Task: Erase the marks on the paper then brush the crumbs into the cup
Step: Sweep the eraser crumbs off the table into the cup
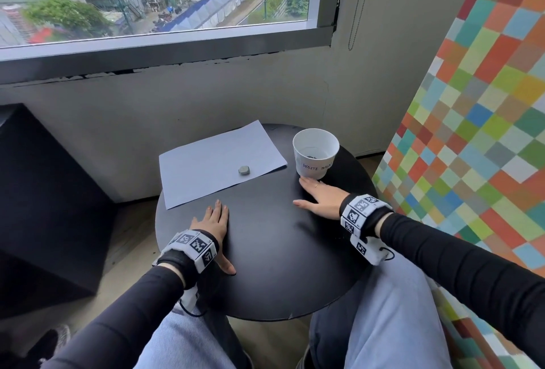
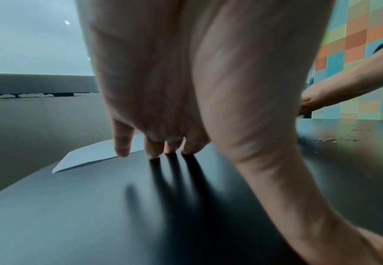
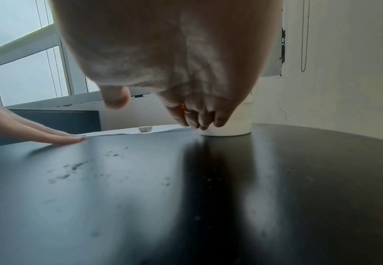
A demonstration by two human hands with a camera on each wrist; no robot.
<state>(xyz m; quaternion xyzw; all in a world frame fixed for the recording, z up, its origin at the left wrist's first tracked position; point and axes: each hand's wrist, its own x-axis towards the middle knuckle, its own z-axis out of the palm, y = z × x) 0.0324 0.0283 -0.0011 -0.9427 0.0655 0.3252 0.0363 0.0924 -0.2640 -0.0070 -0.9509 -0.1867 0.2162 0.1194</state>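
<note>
A blank white sheet of paper [image 1: 218, 159] lies on the far left part of the round black table [image 1: 265, 250], with a small grey eraser [image 1: 244, 170] near its front edge. A white paper cup [image 1: 315, 152] labelled "WASTE BASKET" stands at the far right and holds dark crumbs at the bottom. My left hand [image 1: 213, 221] rests flat and open on the table just in front of the paper's near edge. The right hand [image 1: 317, 196] lies flat and open on the table, its fingertips at the foot of the cup [image 3: 229, 118]. The eraser [image 3: 145, 128] sits on the paper beyond them.
A wall with a window sill runs close behind the table. A dark box-like unit [image 1: 50, 206] stands to the left and a wall of coloured squares [image 1: 477, 132] to the right. Faint smudges and specks [image 3: 77, 165] mark the tabletop.
</note>
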